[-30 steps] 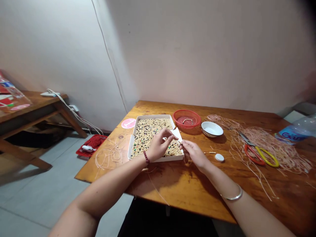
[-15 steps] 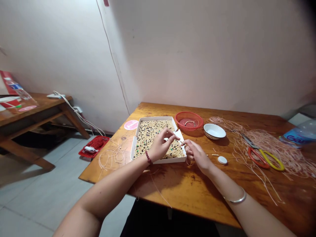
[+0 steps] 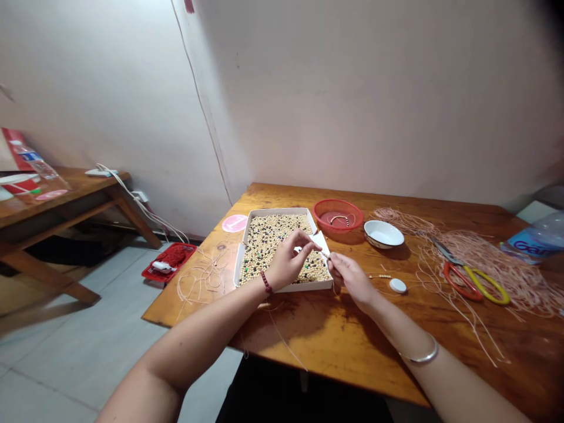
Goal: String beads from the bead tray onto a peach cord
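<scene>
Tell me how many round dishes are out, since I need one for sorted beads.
2, both beyond the bead tray: a red basket at its far right corner, and a white bowl just right of it.

red basket (image 3: 338,215) | white bowl (image 3: 383,234) | scissors (image 3: 471,277) | bottle (image 3: 535,239) | white cap (image 3: 398,285)

The near strip of the table (image 3: 335,341) in front of the bead box (image 3: 247,235) is bare wood, crossed only by a few loose cords (image 3: 282,341), so a hand can pass there freely. To the far right of the box, the red basket (image 3: 338,214) and white bowl (image 3: 383,234) stand close together, with a small white cap (image 3: 398,286) nearer. Farther right, scissors (image 3: 471,277) lie on a wide tangle of cord (image 3: 506,270) beside a bottle (image 3: 535,241); left of the box, a pink disc (image 3: 234,223) and more cord (image 3: 202,276) lie flat.
</scene>
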Tool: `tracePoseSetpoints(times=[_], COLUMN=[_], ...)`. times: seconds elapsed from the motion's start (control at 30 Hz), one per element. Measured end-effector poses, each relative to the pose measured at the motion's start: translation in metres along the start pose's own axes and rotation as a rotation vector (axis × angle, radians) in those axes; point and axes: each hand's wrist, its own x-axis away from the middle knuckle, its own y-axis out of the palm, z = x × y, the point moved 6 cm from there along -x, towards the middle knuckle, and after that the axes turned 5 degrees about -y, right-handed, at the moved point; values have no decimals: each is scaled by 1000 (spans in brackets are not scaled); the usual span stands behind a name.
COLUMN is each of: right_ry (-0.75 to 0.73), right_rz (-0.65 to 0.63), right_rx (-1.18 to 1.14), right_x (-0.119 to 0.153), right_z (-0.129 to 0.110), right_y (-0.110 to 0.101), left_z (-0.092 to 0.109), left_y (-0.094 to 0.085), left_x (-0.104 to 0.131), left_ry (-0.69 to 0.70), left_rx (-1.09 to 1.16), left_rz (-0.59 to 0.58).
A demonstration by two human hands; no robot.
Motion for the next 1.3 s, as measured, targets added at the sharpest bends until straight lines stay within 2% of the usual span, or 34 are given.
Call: tracePoseSetpoints(times=[0.17,0.3,0.43,0.57,0.67,0.8,0.93,1.07,1.3], right_ry=[-195,-132,-96,-53,-13,60,75,61,168], right_rz=[79,43,31,70,29,-21,-5,16,-7], right_rx=[152,104,44,-17,-122,-166,-126,-195,-290], right_x=[1,2,3,2,2,3,3,2,1], right_z=[-8,-9,-13,-12,-8,-6,-8,-10,-6], right_y=[-5,-2,-2,-7,-5,-1,-1,-2,-3], left_z=[-4,-3,-1,-2,-2,-4,-3,-5,-12], left_y=[-12,-18,-16,-6,0,0,-2,-2,-6], left_x=[-4,-8,-7,-4,-2,-2,-3,-3,-7], left_ry=[-22,-30,-45,-54,-50,-51,-43,-57,-117], left_rx=[-4,0,10,73,92,78,61,42,119], left_rz=[104,116,82,-59,-133,-123,-85,-60,-16])
